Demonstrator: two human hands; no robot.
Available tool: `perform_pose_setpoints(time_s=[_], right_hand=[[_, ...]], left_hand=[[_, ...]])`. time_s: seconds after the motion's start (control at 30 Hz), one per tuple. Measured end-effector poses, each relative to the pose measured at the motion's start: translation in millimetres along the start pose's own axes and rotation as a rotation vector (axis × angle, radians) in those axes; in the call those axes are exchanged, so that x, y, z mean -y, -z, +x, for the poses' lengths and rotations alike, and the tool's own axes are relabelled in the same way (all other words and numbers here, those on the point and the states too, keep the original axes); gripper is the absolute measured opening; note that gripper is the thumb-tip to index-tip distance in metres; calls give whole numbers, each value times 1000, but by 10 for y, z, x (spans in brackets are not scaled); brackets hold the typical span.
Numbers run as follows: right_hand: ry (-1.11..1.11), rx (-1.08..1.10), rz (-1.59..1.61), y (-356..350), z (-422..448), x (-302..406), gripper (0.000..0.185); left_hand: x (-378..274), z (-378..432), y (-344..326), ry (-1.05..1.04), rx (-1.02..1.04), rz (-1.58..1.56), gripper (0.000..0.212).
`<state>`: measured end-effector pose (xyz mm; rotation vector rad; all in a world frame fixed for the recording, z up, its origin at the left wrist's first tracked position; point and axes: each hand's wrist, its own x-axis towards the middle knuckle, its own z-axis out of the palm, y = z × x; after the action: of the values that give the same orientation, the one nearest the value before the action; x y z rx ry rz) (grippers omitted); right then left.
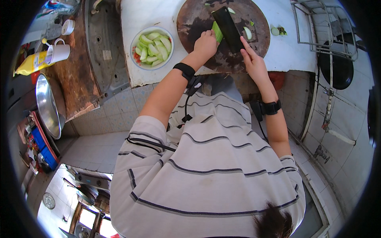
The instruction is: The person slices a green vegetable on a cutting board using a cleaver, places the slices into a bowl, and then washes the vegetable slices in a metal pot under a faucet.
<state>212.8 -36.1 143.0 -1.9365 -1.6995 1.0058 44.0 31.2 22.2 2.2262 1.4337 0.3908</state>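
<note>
My left hand (207,43) holds a ridged green gourd piece (217,31) down on the round wooden chopping board (199,56). Close along its right side lies the dark blade of a cleaver (227,29), tilted from upper left to lower right. My right hand (253,58) grips the cleaver at its lower end; the handle is hidden by the hand. Pale cut slices (247,33) and small green scraps lie on the board right of the blade. A white bowl (134,61) with a patterned inside, left of the board, holds many pale green gourd slices.
Trimmed ends (278,31) lie on the white counter (293,56) right of the board. A metal rack (326,44) stands at the far right. Left are a metal sink (111,47), a wooden ledge (76,77), a white mug (61,52), a yellow packet (31,64) and a steel basin (49,104).
</note>
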Motion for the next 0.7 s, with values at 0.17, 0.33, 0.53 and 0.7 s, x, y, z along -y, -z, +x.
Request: perform_pose_setpoints(time_s=[0.17, 0.33, 0.53, 0.7], right_hand=[[-54, 24, -43, 25, -33, -5, 41], [60, -11, -98, -37, 111, 8, 42], [65, 17, -127, -146, 296, 33, 43], [76, -11, -129, -109, 52, -139, 44]], left_hand=[[-16, 5, 18, 7, 8, 2, 51], [-2, 10, -4, -1, -1, 3, 51], [0, 15, 4, -13, 2, 21, 50], [-20, 36, 21, -2, 23, -1, 47]])
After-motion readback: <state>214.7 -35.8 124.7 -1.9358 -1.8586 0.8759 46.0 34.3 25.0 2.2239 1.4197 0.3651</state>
